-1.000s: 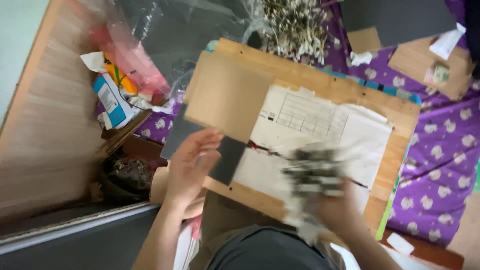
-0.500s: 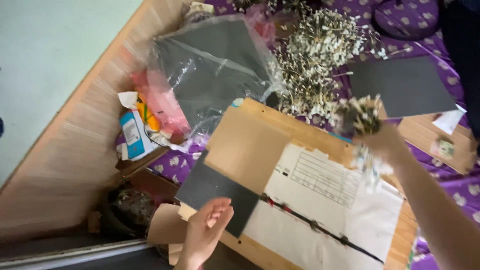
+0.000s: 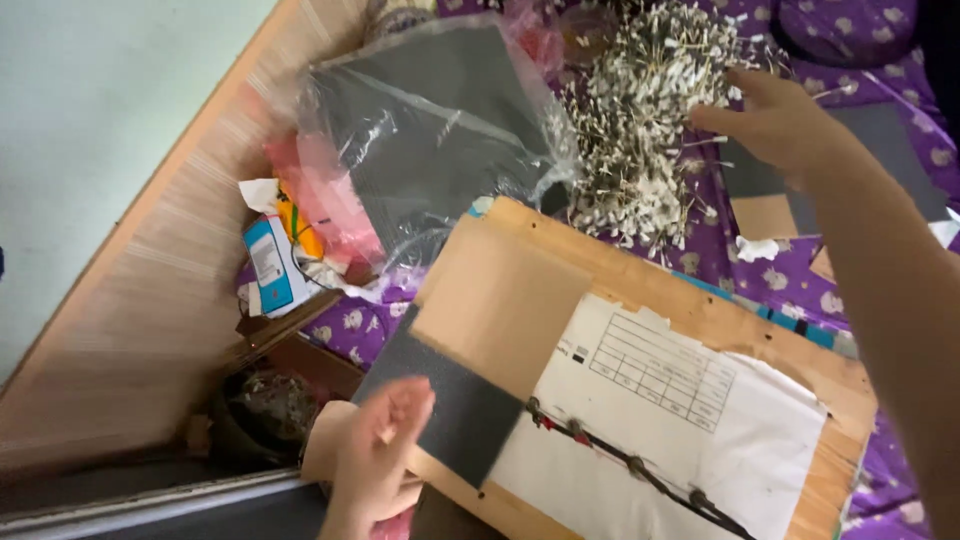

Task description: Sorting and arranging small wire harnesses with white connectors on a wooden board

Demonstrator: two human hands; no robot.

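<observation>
Left hand [image 3: 375,455] at the bottom centre of the frame, blurred, fingers loosely curled, resting at the lower corner of a dark grey sheet [image 3: 445,400]; no telling whether pinching it or only touching. Sheet lying flat on a wooden board [image 3: 700,320], long axis running from upper left to lower right, corners pointing up and down like a diamond. Right hand [image 3: 775,120] at the upper right, open and spread, fingertips at the edge of a heap of dried white sprigs [image 3: 645,120], holding nothing visible. Forearm running down the right edge and out of frame.

On the board, a tan card [image 3: 500,300] beside the sheet, then a white printed form [image 3: 690,420] crossed by a dark beaded strand [image 3: 630,465], its far end cut off at the bottom edge. Plastic bag [image 3: 440,140] of dark sheets at upper centre, partly hiding red packets [image 3: 325,205] beneath. Wooden panel [image 3: 170,290] closing off the left side; purple patterned cloth [image 3: 880,60] showing around the board, open only in small patches on the right.
</observation>
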